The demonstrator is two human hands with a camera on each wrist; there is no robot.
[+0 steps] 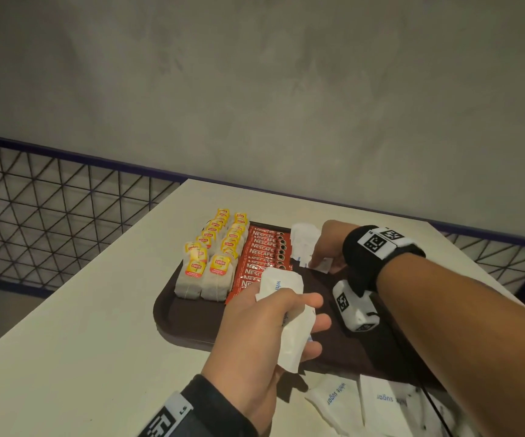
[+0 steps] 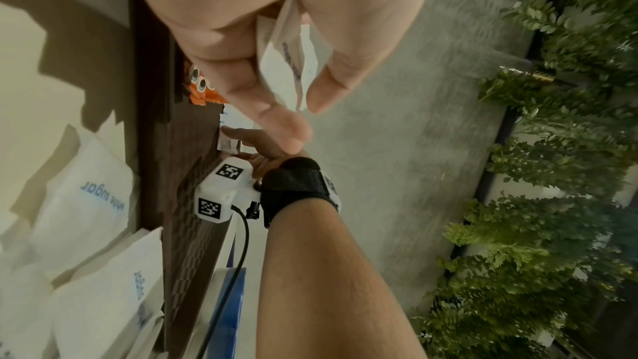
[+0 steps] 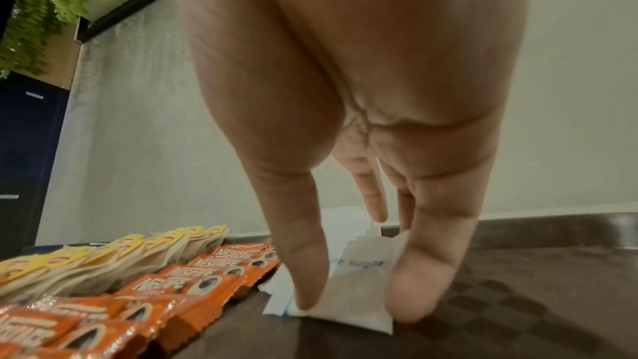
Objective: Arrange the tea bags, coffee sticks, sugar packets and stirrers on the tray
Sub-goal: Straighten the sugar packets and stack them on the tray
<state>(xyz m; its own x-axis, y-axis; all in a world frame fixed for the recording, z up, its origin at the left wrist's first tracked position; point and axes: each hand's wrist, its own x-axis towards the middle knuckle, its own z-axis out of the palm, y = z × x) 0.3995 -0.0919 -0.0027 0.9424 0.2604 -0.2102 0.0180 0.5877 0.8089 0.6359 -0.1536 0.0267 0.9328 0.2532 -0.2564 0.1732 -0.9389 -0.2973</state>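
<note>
Left hand (image 1: 264, 329) grips sugar packets (image 1: 286, 313) — right hand (image 1: 329, 244) pinches a packet (image 3: 348, 302) on the tray (image 1: 192, 323).

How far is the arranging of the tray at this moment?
Done: tea bags and coffee sticks lie in rows on the tray. In hand: the right hand sets a sugar packet beside the coffee; the left hand holds more packets. Left: loose sugar packets on the table. No stirrers in view.
</note>
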